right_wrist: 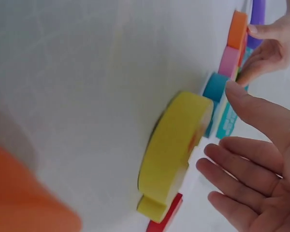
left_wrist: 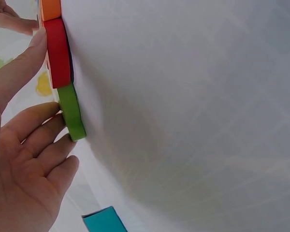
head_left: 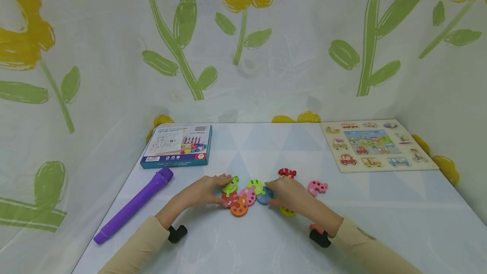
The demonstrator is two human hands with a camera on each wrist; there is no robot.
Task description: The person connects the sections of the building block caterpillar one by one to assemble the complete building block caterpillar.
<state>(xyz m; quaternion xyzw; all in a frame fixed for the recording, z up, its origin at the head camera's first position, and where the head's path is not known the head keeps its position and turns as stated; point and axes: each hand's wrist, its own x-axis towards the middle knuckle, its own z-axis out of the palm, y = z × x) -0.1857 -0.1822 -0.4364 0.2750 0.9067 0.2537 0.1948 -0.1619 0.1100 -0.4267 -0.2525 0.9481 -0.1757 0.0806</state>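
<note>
near the middle of the pale surface [head_left: 380, 206] lies a caterpillar chain [head_left: 239, 207] of numbered pieces, with its green head [head_left: 231, 186] toward the left edge. the left hand [head_left: 203, 190] has its grip clamped lightly on this end: thumb against the red piece [head_left: 230, 200] marked 2, fingertips against the head. from there the chain runs rightward through orange, pink and light green pieces to a blue piece [head_left: 264, 198]. the right hand [head_left: 287, 193] has its grip about that one, thumb and forefinger at opposite sides of it, the other fingers loosely extended. whether the blue piece is fully locked in, i cannot tell. a yellow piece [head_left: 288, 212] lies partly under the right hand; a second red piece [head_left: 286, 173] sits just beyond that hand, toward the far edge, and a loose pink piece [head_left: 316, 187] to its right. an orange piece [head_left: 316, 227] shows partly hidden by the right wrist. a printed box [head_left: 176, 145] occupies the far left corner, a purple tube [head_left: 133, 206] slants along the left edge, and a wooden picture board [head_left: 385, 165] lies at the far right corner. a flowered sheet [head_left: 266, 75] hangs behind the far edge.
</note>
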